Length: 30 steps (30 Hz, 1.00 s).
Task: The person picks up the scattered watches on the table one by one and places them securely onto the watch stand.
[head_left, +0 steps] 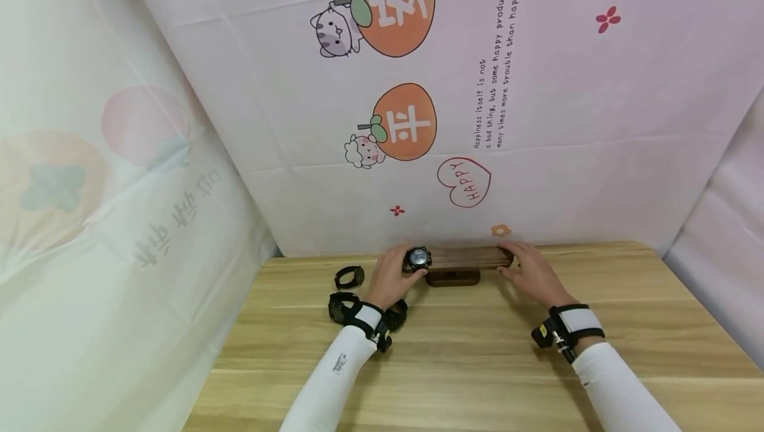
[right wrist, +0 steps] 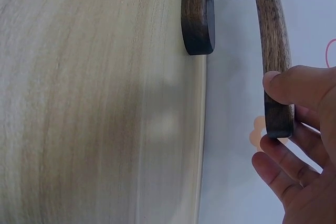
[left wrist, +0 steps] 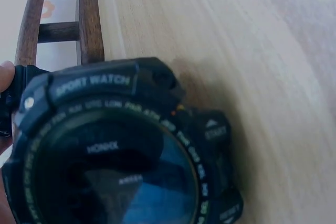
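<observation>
A dark wooden watch stand [head_left: 468,259] with a crossbar over an oblong base [head_left: 453,279] is at the back of the table. A black digital watch [head_left: 420,257] is looped round the bar's left end. My left hand [head_left: 389,276] grips this watch, thumb in front and fingers behind; in the left wrist view the strap [left wrist: 20,85] shows between the fingertips. With thumb and fingers my right hand [head_left: 533,277] pinches the bar's right end [right wrist: 279,116], its lower fingers loosely bent below it in the right wrist view.
Several black watches lie on the wooden table [head_left: 465,372] near my left wrist: one farther back [head_left: 349,277], one left of the wrist [head_left: 342,307], one right of it [head_left: 396,316]. A sports watch [left wrist: 115,156] fills the left wrist view's foreground. Printed cloth [head_left: 555,180] hangs behind.
</observation>
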Available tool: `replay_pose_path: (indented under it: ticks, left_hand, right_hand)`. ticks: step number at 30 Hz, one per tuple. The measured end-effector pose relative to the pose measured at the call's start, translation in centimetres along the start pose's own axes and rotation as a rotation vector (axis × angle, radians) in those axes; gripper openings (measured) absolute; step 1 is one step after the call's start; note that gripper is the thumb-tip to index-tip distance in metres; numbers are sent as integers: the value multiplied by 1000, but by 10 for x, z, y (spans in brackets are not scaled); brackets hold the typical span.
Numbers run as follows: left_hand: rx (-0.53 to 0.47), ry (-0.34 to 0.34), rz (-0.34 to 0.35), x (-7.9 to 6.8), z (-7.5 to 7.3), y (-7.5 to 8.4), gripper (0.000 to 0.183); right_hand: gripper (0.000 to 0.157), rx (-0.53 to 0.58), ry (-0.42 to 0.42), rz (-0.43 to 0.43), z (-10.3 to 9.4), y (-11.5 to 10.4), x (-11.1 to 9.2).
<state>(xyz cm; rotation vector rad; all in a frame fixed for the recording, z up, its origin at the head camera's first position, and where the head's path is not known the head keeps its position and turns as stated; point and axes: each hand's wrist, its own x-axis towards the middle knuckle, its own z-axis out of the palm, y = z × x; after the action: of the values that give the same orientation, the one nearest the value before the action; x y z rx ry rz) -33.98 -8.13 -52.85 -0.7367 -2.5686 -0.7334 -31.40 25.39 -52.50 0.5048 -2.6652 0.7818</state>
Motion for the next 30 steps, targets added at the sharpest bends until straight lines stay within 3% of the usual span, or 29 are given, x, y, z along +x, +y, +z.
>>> replay_pose_path:
  ticks: [30]
  left_hand:
    - [-12, 17, -3, 4, 9, 9, 64]
  right_hand:
    - [58, -14, 7, 12, 1, -1, -1]
